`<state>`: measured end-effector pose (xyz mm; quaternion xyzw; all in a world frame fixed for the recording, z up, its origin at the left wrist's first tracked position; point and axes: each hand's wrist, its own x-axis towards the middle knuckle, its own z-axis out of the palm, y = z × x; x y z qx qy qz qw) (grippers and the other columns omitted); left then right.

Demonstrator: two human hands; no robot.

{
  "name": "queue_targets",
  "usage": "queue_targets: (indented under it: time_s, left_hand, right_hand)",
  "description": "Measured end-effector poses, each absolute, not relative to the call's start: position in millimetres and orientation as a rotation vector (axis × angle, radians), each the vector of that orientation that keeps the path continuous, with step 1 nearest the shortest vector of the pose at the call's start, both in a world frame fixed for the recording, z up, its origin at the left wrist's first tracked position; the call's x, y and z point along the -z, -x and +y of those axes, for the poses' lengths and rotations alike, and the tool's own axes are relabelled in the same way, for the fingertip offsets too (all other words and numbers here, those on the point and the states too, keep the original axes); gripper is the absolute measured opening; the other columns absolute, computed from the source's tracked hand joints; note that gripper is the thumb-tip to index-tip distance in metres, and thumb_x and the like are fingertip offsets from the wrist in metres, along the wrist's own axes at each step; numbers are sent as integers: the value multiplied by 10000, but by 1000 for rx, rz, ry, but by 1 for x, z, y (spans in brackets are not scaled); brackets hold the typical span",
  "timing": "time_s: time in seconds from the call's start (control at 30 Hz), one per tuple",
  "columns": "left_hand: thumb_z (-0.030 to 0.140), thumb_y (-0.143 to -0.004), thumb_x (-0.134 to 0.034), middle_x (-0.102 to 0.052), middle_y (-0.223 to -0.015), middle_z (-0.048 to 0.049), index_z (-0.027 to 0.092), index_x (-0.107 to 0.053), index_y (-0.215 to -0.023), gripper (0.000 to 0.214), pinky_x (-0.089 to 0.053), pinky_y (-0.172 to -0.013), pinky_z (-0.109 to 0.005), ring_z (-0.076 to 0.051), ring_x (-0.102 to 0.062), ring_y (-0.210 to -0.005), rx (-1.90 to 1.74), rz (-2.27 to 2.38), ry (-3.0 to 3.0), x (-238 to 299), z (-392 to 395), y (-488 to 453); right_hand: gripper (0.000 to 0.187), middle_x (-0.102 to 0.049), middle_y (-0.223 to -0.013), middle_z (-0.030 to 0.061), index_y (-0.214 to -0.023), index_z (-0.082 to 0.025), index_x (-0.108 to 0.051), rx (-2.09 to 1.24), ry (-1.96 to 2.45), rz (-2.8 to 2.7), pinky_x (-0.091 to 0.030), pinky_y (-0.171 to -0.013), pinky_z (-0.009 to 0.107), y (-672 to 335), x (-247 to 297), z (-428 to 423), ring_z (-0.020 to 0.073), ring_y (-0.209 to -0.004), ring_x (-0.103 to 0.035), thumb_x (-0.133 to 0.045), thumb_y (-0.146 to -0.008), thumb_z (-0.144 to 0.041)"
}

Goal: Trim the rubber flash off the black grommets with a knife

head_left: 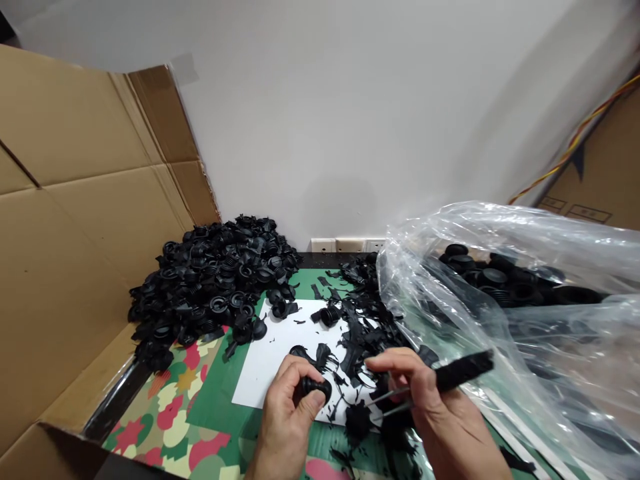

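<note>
My left hand is closed around a small black rubber part, pinched between thumb and fingers over a white sheet. My right hand grips a black-handled tool whose thin metal blades point left toward the part, a short gap away. Black rubber trimmings lie scattered on the sheet between and beyond both hands.
A large heap of black rubber parts fills the back left. A clear plastic bag with more black parts stands at the right. Cardboard flaps wall the left side. A patterned green mat covers the table.
</note>
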<state>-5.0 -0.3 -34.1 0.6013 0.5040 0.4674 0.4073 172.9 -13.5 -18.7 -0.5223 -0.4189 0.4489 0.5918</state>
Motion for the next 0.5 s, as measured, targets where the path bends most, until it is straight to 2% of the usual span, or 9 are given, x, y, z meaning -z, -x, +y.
queue_targets:
  time_s: [0.07, 0.2, 0.3, 0.37, 0.43, 0.5]
  left_hand:
    - [190, -758, -576, -521, -816, -22, 206, -630, -787, 63, -371, -641, -270, -197, -491, -765, -1168, 1292, -1539, 34, -2, 5]
    - [185, -775, -557, -523, -847, -28, 211, -620, -806, 75, -376, -677, -284, -211, -502, -810, -1158, 1318, -1601, 34, -3, 4]
    - [195, -791, -553, -519, -855, -26, 215, -612, -818, 69, -378, -669, -281, -209, -504, -809, -1144, 1309, -1636, 35, -4, 3]
    - [201, -794, -555, -516, -847, -21, 216, -613, -824, 67, -380, -648, -276, -202, -501, -785, -1137, 1297, -1639, 35, -5, 2]
    - [207, -793, -560, -513, -834, -17, 217, -614, -825, 63, -381, -629, -270, -195, -496, -758, -1135, 1286, -1626, 35, -5, 1]
    - [211, -788, -567, -514, -827, -15, 217, -616, -823, 60, -385, -625, -268, -192, -495, -748, -1138, 1275, -1612, 34, -5, -1]
  right_hand:
    - [571, -588, -702, 46, -722, -208, -710, -1055, 1240, -1014, -360, -546, 274, -177, 23, -15, 178, -617, -477, -481, -721, -731]
    - [523, -376, -427, -57, -682, -173, -621, -1352, 1144, -917, -203, -404, 214, -171, 33, -17, 91, -399, -327, -561, -703, -692]
    - [422, -421, -390, -75, -741, -175, -600, -1435, 1078, -833, -233, -401, 197, -162, 32, -18, 79, -359, -368, -704, -657, -575]
    - [364, -523, -460, -39, -777, -177, -634, -1384, 1057, -848, -322, -421, 209, -159, 31, -18, 104, -403, -460, -735, -658, -506]
    - [278, -619, -640, 14, -765, -188, -674, -1268, 1030, -946, -408, -462, 230, -158, 33, -17, 126, -485, -532, -723, -687, -450]
    - [192, -647, -823, 46, -770, -205, -697, -1163, 1006, -1067, -478, -524, 253, -160, 39, -15, 150, -572, -585, -706, -715, -389]
